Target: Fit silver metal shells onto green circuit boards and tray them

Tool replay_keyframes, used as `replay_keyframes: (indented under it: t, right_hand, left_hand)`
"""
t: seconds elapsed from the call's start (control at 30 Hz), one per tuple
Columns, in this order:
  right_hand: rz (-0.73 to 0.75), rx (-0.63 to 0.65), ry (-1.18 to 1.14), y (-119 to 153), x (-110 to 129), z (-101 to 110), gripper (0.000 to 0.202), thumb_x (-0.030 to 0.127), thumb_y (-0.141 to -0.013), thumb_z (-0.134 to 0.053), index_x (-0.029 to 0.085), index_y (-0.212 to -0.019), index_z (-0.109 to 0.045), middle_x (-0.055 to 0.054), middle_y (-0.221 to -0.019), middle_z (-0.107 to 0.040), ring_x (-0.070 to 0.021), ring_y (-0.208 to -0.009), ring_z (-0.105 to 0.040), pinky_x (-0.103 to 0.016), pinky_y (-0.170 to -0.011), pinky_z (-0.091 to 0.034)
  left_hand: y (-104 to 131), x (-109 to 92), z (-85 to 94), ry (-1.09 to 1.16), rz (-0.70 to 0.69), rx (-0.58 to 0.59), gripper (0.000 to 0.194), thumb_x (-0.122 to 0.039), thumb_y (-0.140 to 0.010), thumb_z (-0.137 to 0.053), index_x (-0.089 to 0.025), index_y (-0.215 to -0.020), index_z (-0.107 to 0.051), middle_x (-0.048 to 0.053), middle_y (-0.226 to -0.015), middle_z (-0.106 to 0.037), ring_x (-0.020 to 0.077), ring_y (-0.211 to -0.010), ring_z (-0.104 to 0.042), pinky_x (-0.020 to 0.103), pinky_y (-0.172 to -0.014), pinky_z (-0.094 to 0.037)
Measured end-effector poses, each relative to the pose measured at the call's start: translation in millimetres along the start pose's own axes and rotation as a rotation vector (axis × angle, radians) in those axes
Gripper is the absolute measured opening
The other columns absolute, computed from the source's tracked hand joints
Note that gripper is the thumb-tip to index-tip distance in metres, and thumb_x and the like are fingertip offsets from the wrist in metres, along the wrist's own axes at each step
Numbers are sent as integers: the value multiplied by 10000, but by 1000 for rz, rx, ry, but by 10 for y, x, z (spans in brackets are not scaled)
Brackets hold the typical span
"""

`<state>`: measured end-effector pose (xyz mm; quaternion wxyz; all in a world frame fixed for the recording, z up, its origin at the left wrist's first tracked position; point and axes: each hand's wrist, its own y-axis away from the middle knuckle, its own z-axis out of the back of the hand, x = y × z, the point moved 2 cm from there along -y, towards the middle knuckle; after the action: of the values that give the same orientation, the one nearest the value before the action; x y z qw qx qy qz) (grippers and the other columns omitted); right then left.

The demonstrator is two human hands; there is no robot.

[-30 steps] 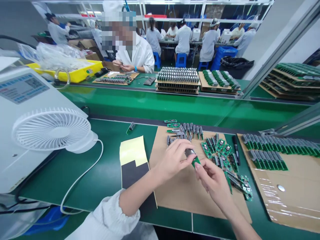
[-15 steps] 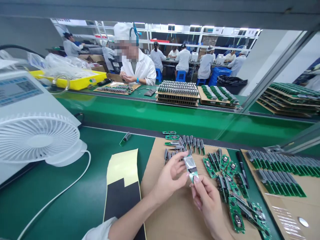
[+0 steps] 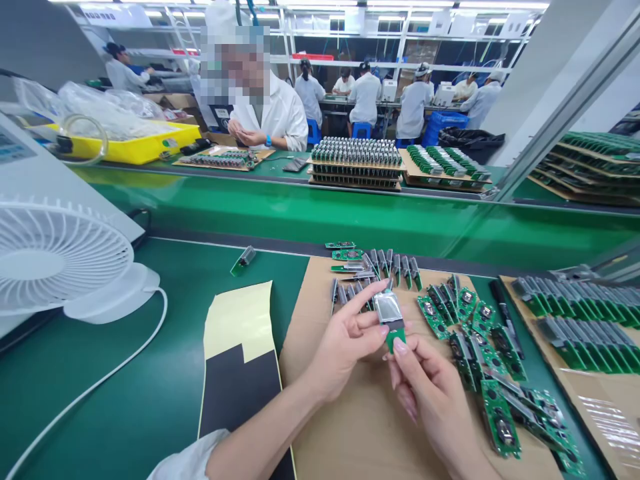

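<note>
In front of me a small green circuit board [image 3: 395, 339] with a silvery display screen [image 3: 387, 307] is tilted up between my hands. My right hand [image 3: 434, 380] pinches its lower green end between thumb and fingers. At the board's left side is my left hand [image 3: 345, 340], thumb against the edge below the screen and index finger reaching to the top end. Beneath both hands lies a brown cardboard sheet [image 3: 345, 427]. Boards with coin-cell holders [image 3: 501, 417] lie loosely heaped right of my right hand, and several more boards [image 3: 400, 267] stand in rows beyond my fingers.
To the left are a white fan [image 3: 35, 260] with its cable and a black-and-yellow sheet [image 3: 240, 320]. A single board [image 3: 243, 261] lies behind that sheet. A black pen [image 3: 506, 317] and another board-lined cardboard [image 3: 595, 393] are at right. Across the partition sits a co-worker [image 3: 280, 107].
My left thumb and index finger have closed in on the board beside the screen. The board is turned more squarely toward me. The whole view has shifted, with the background higher.
</note>
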<state>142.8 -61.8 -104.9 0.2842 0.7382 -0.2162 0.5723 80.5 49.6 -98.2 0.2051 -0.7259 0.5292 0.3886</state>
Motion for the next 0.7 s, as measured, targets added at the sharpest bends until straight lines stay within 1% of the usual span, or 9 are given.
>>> replay_keyframes:
  t: [0.1,0.23,0.37,0.43,0.5,0.53,0.6,0.63,0.7]
  right_hand:
    - [3,5,14,10,-3,1,474,596,-802,-651,161,-662,-527,56,-521,-458,-8,-337,-294,-136,-331,-218]
    - [14,18,15,28,-10,4,455,573,-824,-642,164,-664,-522,50,-528,-474,-11,-336,-309,-135,-327,-224]
    - [28,33,32,49,-23,35,441,556,-854,-615,166,-669,-527,51,-531,-471,-15,-342,-309,-141,-332,-233]
    - [19,49,71,45,-45,75,426,561,-875,-585,169,-711,-555,45,-548,-480,-26,-359,-326,-151,-343,-244]
    - [20,54,182,19,-65,130,436,562,-898,-551,167,-717,-586,35,-542,-482,-44,-397,-363,-164,-372,-271]
    - [35,27,245,-1,-66,164,454,563,-906,-540,167,-688,-583,31,-532,-475,-52,-421,-378,-169,-392,-287]
    - [96,-93,308,-48,-37,236,477,571,-898,-549,175,-631,-544,35,-510,-448,-60,-443,-370,-171,-409,-300]
    - [130,-154,302,-71,-9,266,459,573,-884,-569,183,-644,-543,41,-509,-446,-63,-446,-370,-169,-412,-315]
    - [177,-213,244,-111,59,300,371,566,-845,-627,204,-770,-605,28,-595,-543,-73,-478,-437,-166,-441,-390]
  left_hand:
    - [3,0,-14,23,4,19,575,-212,-809,-707,-323,-1333,-495,63,-1159,-726,181,-981,-719,250,-814,-509]
    - [0,-4,-13,28,-32,60,523,-213,-833,-684,-337,-1313,-514,53,-1176,-721,180,-986,-722,232,-793,-520]
    - [-6,7,0,27,-42,76,491,-205,-837,-685,-320,-1288,-530,60,-1160,-727,179,-975,-726,202,-758,-525]
    - [-8,3,4,27,-46,72,481,-203,-839,-682,-302,-1284,-528,66,-1141,-733,174,-959,-729,193,-756,-531]
    - [-10,-11,6,22,-54,54,486,-205,-836,-684,-282,-1287,-519,72,-1125,-738,169,-936,-733,192,-760,-542]
    - [-11,-19,6,18,-56,42,496,-208,-832,-689,-271,-1291,-512,76,-1118,-739,167,-919,-735,196,-766,-551]
    - [-13,-29,2,7,-49,22,543,-215,-822,-702,-251,-1317,-483,85,-1111,-739,164,-883,-739,215,-782,-571]
    - [-15,-29,-2,1,-36,17,584,-216,-815,-710,-244,-1340,-455,89,-1110,-737,162,-863,-741,228,-786,-581]
    - [-17,-19,-13,0,-7,18,651,-215,-799,-726,-230,-1370,-412,96,-1105,-735,152,-813,-739,243,-767,-600]
